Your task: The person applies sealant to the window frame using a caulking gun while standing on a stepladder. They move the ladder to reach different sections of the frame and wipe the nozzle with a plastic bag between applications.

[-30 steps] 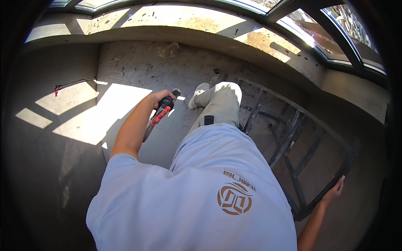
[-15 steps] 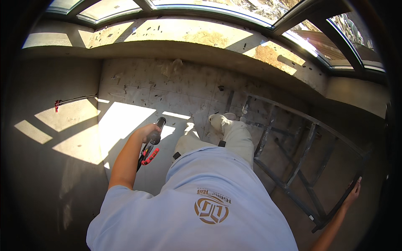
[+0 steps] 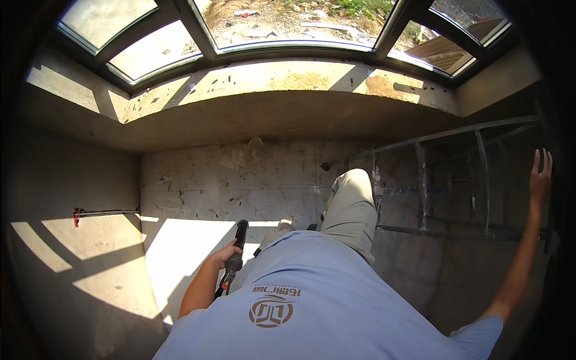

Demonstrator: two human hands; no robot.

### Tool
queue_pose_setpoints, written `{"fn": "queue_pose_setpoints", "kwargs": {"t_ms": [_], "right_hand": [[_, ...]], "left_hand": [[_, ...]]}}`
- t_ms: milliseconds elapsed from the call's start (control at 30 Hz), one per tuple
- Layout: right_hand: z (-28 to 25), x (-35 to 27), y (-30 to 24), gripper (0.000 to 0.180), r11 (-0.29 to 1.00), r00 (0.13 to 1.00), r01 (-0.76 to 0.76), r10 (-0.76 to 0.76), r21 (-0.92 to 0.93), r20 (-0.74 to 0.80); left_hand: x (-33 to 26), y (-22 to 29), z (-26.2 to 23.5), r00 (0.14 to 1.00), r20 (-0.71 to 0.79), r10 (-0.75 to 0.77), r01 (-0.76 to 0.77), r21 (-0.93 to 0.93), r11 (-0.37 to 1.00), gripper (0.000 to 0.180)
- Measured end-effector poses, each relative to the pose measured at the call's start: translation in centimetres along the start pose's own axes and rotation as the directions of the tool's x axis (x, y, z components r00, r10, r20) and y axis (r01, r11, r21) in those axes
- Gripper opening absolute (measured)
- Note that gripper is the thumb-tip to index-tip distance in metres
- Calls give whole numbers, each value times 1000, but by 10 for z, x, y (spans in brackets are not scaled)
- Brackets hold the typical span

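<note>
Head view, hands: we count two, both the person's own. The left hand [image 3: 223,255] comes in low at centre left, and the right hand [image 3: 540,177] is raised at the far right edge.
Head view, tools: we count one, a dark caulking gun [image 3: 235,253] with a black barrel and a small red part near its lower end.
Left grip: the fingers are closed around the middle of the caulking gun, clamped on it.
Right grip: the fingers are spread apart and point upward, lying against the dark edge just beside the metal ladder frame [image 3: 432,186]; we cannot tell whether they press on anything.
Where the tool is: it sits in the left hand above the sunlit patch of the concrete floor [image 3: 96,282], just left of the person's light blue shirt [image 3: 324,306]. Its barrel points up and away toward the tiled wall [image 3: 240,186].
How the tool looks: long, slim and tube-like, mostly black, tilted slightly to the right at the top; the lower end is partly hidden by the forearm and shirt.
Legs: we see one raised knee in beige trousers [image 3: 351,207], close beside the ladder frame.
Windows: a curved bay of several dark-framed panes [image 3: 288,24] runs over a wide sunlit sill [image 3: 270,81].
Wall fitting: one thin bar with a red end [image 3: 77,214] lies low at the left.
</note>
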State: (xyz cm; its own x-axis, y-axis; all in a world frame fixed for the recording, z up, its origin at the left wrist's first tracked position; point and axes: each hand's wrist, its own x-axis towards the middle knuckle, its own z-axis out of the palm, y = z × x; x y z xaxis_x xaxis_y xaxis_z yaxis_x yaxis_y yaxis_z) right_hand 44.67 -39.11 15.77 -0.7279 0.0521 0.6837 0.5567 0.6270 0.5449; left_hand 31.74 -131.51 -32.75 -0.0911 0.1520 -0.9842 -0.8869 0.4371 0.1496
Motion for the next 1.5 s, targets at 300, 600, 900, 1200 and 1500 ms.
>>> {"fn": "queue_pose_setpoints", "kwargs": {"t_ms": [300,600,900,1200,1500], "right_hand": [[-16,-293,-305,81,886,705,-352,39,302,708],[66,-359,-359,107,754,275,-656,298,-49,914],[145,-332,-362,71,618,118,-748,483,-242,868],[100,-278,-367,37,720,8,-631,378,-289,926],[-9,-269,-464,43,777,-67,-571,276,-264,959]], "left_hand": [[-4,-85,-83,1000,-6,5,-4,130,991,104],[32,-114,-99,978,-187,-89,126,195,973,107],[16,43,-64,965,-259,-28,142,432,891,106],[15,117,-93,975,-219,-27,148,561,815,106],[33,170,-165,988,-148,-30,126,692,710,106]]}}
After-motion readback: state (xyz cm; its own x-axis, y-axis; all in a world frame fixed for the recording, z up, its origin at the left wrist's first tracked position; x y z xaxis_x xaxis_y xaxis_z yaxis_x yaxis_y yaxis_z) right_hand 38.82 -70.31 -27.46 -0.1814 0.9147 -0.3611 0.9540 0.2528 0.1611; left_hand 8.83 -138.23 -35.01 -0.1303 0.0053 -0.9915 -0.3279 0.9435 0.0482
